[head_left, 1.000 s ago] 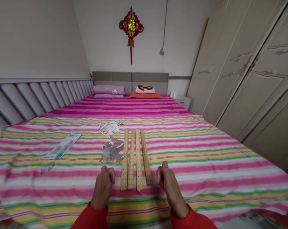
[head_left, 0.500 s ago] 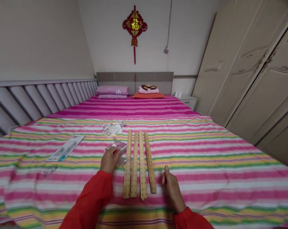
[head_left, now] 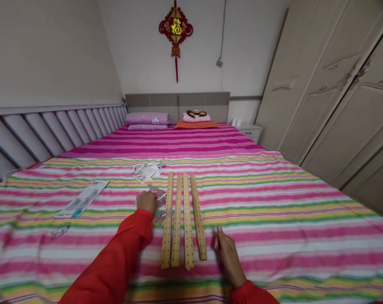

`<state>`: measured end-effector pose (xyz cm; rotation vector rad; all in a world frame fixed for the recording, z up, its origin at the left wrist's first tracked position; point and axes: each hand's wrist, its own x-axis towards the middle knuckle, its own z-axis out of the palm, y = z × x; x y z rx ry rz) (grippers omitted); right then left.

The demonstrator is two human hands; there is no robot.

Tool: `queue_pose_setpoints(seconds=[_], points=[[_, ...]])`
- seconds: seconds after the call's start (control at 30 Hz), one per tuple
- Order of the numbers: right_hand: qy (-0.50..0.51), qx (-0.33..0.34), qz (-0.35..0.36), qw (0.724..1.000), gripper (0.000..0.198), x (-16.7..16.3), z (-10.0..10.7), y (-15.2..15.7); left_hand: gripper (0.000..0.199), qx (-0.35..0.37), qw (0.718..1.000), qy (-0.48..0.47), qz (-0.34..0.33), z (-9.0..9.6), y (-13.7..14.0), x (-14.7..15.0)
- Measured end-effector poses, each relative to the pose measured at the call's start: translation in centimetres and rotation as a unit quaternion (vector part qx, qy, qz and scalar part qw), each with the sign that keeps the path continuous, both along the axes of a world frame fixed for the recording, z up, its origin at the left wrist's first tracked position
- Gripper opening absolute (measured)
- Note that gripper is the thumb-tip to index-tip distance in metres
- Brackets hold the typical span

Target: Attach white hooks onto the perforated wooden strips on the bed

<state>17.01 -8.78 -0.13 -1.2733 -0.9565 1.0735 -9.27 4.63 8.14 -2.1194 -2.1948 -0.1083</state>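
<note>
Several long, narrow wooden strips with rows of small holes lie side by side on the bed, among them the left strip (head_left: 167, 228) and the right strip (head_left: 198, 223). Beside their left edge is some crumpled clear plastic packaging (head_left: 161, 204), partly lying over the left strip. My left hand (head_left: 147, 202) is on this packaging, back upward and fingers curled under; whatever they grip is hidden. To the right of the strips, my right hand (head_left: 228, 255) is closed with the thumb on top, apart from the wood. I cannot make out anything in it.
Farther back lies a pile of small packets (head_left: 148, 171). On the left are a flat blister card (head_left: 83, 198) and a thin wire-like tangle (head_left: 61, 229). The striped bedspread (head_left: 274, 236) is slightly wrinkled. A slatted rail (head_left: 67, 126) borders the left, wardrobes (head_left: 331, 105) the right.
My left hand has turned so its back faces up and its fingertips no longer show. My right hand stays closed at the right of the strips. The view has shifted slightly.
</note>
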Motion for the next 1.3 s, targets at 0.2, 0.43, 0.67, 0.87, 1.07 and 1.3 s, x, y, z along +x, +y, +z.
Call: queue_pose_setpoints(seconds=[0.2, 0.43, 0.67, 0.87, 1.07, 1.3], points=[[0.006, 0.002, 0.001, 1.0, 0.062, -0.1, 0.4, -0.2, 0.031, 0.035, 0.998, 0.0, 0.043, 0.5, -1.0, -1.1], [0.005, -0.002, 0.005, 1.0, 0.062, -0.2, 0.3, -0.1, 0.022, 0.025, 0.999, -0.044, -0.017, 0.0, -0.3, -1.1], [-0.001, 0.017, 0.007, 1.0, 0.061, -0.3, 0.2, -0.2, 0.016, 0.04, 0.993, -0.11, -0.008, -0.4, 0.5, -0.7], [0.007, 0.018, 0.009, 1.0, 0.061, -0.3, 0.1, -0.2, 0.019, 0.057, 0.956, -0.278, 0.078, -0.3, 0.3, -3.8], [-0.002, 0.023, -0.001, 1.0, 0.062, -0.4, 0.0, -0.2, 0.027, 0.091, 0.898, -0.418, 0.099, 0.1, -0.5, -6.3], [0.011, 0.02, 0.013, 1.0, 0.057, -0.3, 0.2, 0.2, 0.046, 0.121, 0.759, -0.634, 0.083, -1.0, -5.0, -5.4]])
